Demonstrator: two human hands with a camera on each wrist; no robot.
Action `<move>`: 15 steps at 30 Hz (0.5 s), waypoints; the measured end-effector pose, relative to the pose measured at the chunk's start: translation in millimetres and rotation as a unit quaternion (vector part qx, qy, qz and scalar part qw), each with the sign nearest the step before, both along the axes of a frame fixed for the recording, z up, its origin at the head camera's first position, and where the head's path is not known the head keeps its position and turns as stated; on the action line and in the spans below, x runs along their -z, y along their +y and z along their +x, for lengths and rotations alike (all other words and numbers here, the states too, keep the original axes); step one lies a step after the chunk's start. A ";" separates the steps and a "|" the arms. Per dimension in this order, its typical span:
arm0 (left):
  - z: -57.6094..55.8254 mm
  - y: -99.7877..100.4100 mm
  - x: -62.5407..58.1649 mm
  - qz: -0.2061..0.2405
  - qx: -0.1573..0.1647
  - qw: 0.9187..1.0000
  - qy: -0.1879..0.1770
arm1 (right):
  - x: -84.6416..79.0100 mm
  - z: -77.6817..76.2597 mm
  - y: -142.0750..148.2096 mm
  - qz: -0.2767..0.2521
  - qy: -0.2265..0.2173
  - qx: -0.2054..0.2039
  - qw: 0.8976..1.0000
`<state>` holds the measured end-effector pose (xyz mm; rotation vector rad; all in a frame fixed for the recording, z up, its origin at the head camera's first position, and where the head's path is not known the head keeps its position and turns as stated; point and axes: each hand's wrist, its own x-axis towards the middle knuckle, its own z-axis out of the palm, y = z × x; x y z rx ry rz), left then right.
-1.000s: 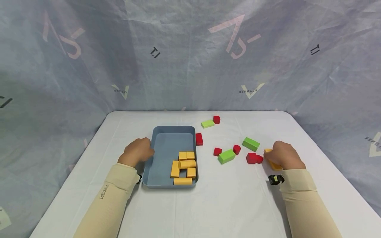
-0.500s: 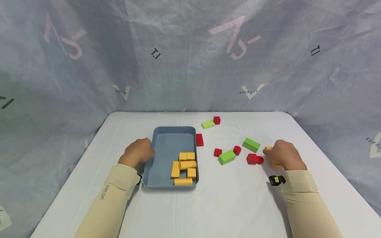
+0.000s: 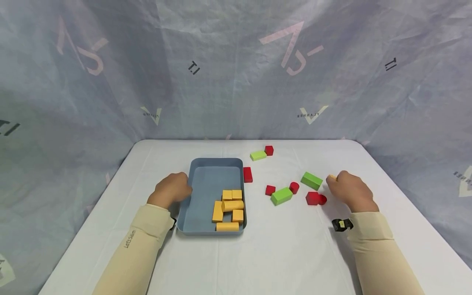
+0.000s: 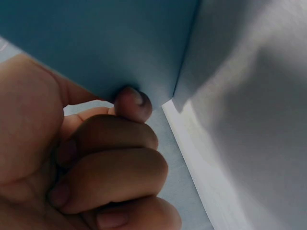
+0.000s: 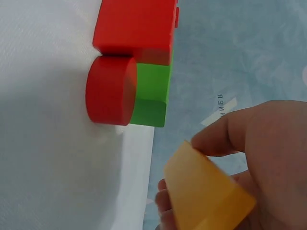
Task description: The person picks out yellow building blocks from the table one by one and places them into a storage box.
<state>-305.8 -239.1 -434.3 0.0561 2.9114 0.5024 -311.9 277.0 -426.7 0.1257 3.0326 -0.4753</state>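
My left hand [image 3: 170, 190] pinches the left wall of a blue-grey plastic tray [image 3: 206, 176]; in the left wrist view the index fingertip [image 4: 133, 105] presses that blue wall and the other fingers are curled. Several orange-yellow wooden blocks and cylinders [image 3: 232, 206] lie in the tray's right front part. At the right, my right hand [image 3: 350, 191] holds an orange-yellow block [image 5: 204, 187] between thumb and fingers, above the table. From the head camera the hand hides most of that block. Nearest to it are a red cylinder [image 5: 108, 91], a red cube [image 3: 312, 198] and a green block [image 3: 311, 180].
On the white table [image 3: 280, 250] a second green block [image 3: 282, 196] lies between a red cube [image 3: 270, 190] and a red cylinder [image 3: 294, 187]. Against the tray's right side is a flat red block [image 3: 248, 175]. Farther back are a light green block [image 3: 258, 155] and red cube [image 3: 269, 150].
The right hand has closed its grip on the orange-yellow block and raised it off the table, slightly away from me. My left hand has stayed on the tray.
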 end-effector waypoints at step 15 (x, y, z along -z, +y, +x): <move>0.0 0.2 2.7 -0.003 -0.003 1.000 0.005 | -6.0 3.0 -8.9 -0.003 0.033 -0.001 0.999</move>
